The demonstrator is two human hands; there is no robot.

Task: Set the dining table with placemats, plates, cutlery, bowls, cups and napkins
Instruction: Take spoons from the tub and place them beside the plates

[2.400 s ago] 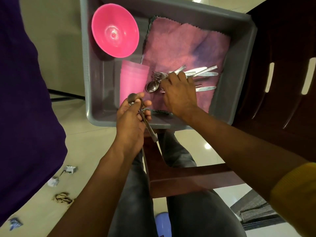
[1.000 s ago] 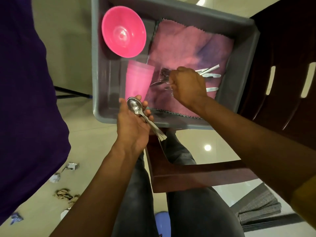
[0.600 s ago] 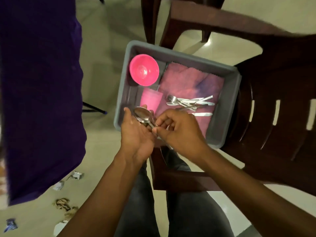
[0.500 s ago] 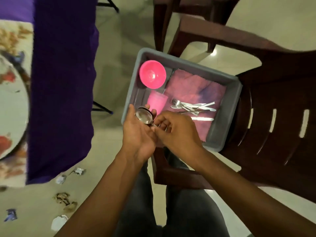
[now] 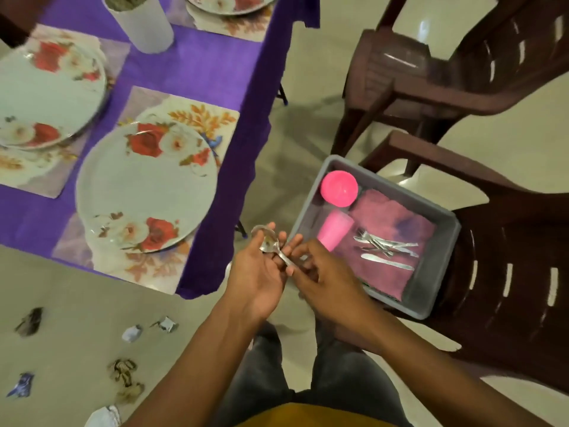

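On the far left we see scraps of crumpled paper [image 5: 132,332] scattered on the pale floor [image 5: 61,303]. Above them, a table under a purple cloth [image 5: 197,66] fills the upper left. It carries floral placemats [image 5: 212,118], each with a white plate printed with red roses: one plate [image 5: 144,186] near the table's corner, another plate [image 5: 46,94] further left, partly cut off by the frame. A white cylinder [image 5: 144,23] stands upright near the top edge.

Moving right, we find our left hand [image 5: 258,275] just off the table's corner, palm up, its fingers loosely curled around a small bunch of metal spoons [image 5: 271,245]; the spoon bowls poke out above the fingertips. Our right hand [image 5: 326,288] meets it, fingers bent and touching the spoon handles; we cannot tell whether it actually pinches them.

Just beside the hands, a grey plastic tub [image 5: 431,291] rests on the seat of a dark brown plastic chair [image 5: 508,272]. Inside, a pink bowl [image 5: 338,188] sits in the far left corner, a pink cup [image 5: 334,231] lies on its side below it, and a pink cloth [image 5: 391,217] lines the rest. Forks and knives [image 5: 385,248] lie in a loose heap on the cloth.

A second brown chair [image 5: 431,72] stands beyond, at the upper right.
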